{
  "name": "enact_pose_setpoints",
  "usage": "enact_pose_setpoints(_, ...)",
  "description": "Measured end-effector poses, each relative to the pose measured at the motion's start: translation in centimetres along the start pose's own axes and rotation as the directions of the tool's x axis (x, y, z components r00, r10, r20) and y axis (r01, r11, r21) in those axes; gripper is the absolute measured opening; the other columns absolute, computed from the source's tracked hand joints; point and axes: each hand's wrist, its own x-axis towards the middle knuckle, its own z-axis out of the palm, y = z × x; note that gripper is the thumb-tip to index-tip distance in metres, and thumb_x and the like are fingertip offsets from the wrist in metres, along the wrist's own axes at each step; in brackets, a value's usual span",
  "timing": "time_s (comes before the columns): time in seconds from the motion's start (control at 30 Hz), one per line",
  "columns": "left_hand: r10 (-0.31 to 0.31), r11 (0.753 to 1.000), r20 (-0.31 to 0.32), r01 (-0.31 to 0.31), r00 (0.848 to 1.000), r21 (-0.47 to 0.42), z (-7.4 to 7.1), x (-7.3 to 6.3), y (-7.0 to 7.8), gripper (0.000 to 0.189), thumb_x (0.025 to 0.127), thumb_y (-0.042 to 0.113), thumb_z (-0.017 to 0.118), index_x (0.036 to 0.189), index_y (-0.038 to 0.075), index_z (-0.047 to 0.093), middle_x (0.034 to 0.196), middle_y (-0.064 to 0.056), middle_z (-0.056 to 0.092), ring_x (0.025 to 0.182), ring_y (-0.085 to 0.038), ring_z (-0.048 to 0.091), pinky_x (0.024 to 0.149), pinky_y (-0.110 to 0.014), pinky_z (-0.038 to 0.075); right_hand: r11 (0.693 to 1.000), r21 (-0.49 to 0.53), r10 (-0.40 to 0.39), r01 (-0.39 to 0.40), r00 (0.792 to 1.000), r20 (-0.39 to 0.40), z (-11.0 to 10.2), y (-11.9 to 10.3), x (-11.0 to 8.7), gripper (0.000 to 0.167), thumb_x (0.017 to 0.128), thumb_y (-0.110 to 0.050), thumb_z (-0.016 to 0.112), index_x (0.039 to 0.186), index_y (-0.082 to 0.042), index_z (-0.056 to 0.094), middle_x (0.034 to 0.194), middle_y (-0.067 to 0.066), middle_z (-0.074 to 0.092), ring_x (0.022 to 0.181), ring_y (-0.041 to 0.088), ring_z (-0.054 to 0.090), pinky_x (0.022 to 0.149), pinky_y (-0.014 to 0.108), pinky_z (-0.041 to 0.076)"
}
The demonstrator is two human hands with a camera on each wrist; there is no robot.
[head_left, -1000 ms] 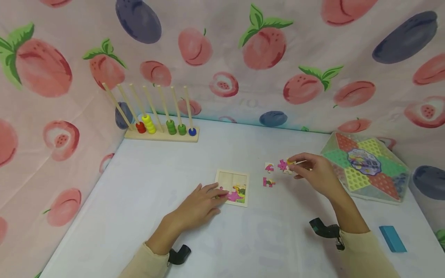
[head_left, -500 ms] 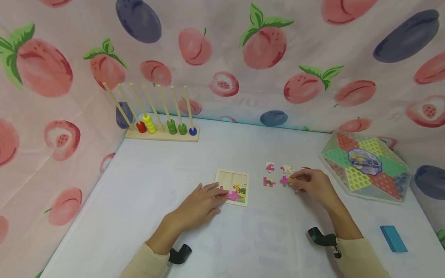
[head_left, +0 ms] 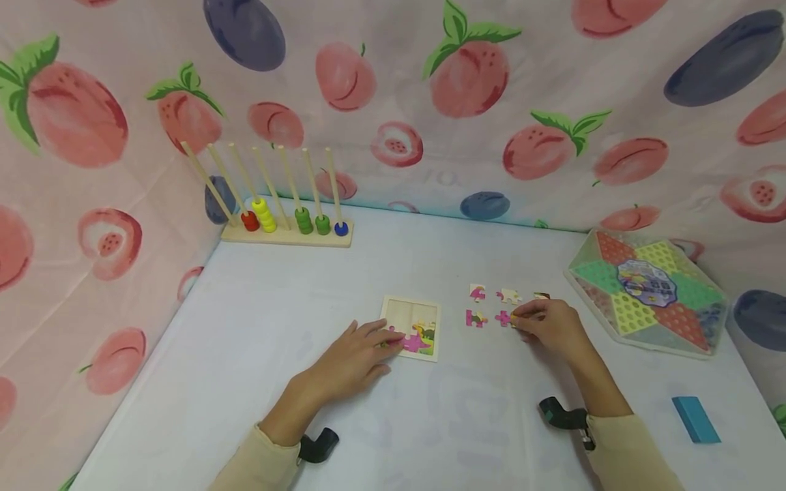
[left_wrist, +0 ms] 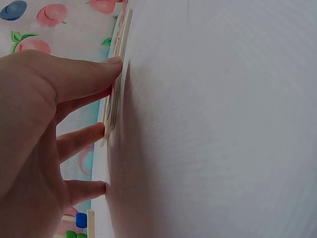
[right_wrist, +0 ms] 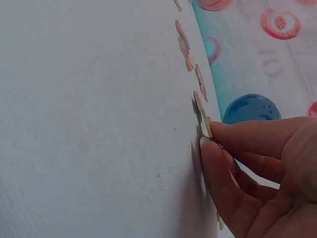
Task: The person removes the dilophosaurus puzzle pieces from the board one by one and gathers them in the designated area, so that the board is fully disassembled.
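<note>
Firstly, right hand [head_left: 548, 329]: thumb and finger pinched nearly together on a pink piece [head_left: 504, 318], right of centre.
Left hand [head_left: 350, 361]: fingers loosely spread, touching the wooden tray [head_left: 400, 314], just below centre.
Handling: we'd best pinch by the edge, keeping neighbouring pieces [head_left: 477, 292] undisturbed.

Softly lit in the head view; dimmer, greyer in both wrist views; shadowed on the tabletop [right_wrist: 89, 124] beside the right hand [right_wrist: 292, 171]; perhaps slightly soft on the puzzle pieces [head_left: 475, 318].
</note>
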Motion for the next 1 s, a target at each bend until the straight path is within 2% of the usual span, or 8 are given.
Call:
enact_pose_setpoints(0.27,-0.001,1.000,0.004,0.001,1.000,-0.016,-0.2,0.0,0.1,0.045,0.099,0.026,0.067,0.143,0.018,0.061,0.154,0.003,0.054,0.152,-0.031,0.039,0.118,-0.070,0.032,0.995,-0.096,0.007,-0.007,1.000,-0.004,0.2,-0.2,-0.1,0.023,0.091,-0.021,0.077,0.104,-0.002,0.077,0.088,0.008,0.077,0.068,0.007,0.066,0.062,0.024,0.055)
enact_pose_setpoints(0.7,-0.010,1.000,0.001,0.010,1.000,-0.010,-0.1,0.0,-0.1,0.048,0.099,0.027,0.068,0.145,0.018,0.059,0.154,0.003,0.054,0.153,-0.031,0.039,0.119,-0.070,0.032,0.996,-0.092,0.011,-0.012,1.000,-0.015,0.4,-0.6,-0.1,0.023,0.091,-0.019,0.077,0.103,0.000,0.077,0.085,0.010,0.077,0.067,0.009,0.066,0.060,0.023,0.054)
enact_pose_setpoints(0.9,-0.020,1.000,-0.005,0.020,1.000,-0.003,0.0,0.1,0.0,0.052,0.099,0.030,0.067,0.149,0.022,0.054,0.153,0.004,0.056,0.152,-0.029,0.039,0.119,-0.069,0.032,0.990,-0.142,-0.011,0.014,1.000,0.025,-0.4,-1.0,-0.2,0.027,0.092,-0.024,0.076,0.108,-0.002,0.077,0.094,0.014,0.079,0.073,0.012,0.070,0.063,0.025,0.054)
enact_pose_setpoints(1.0,-0.025,0.999,0.003,0.025,1.000,0.024,0.3,0.2,0.1,0.053,0.099,0.031,0.067,0.150,0.024,0.053,0.153,0.004,0.055,0.152,-0.029,0.039,0.119,-0.069,0.032,0.988,-0.148,-0.053,0.053,0.999,0.000,-0.3,-1.9,-0.3,0.028,0.093,-0.023,0.075,0.111,-0.002,0.076,0.099,0.017,0.077,0.076,0.016,0.069,0.061,0.025,0.055)
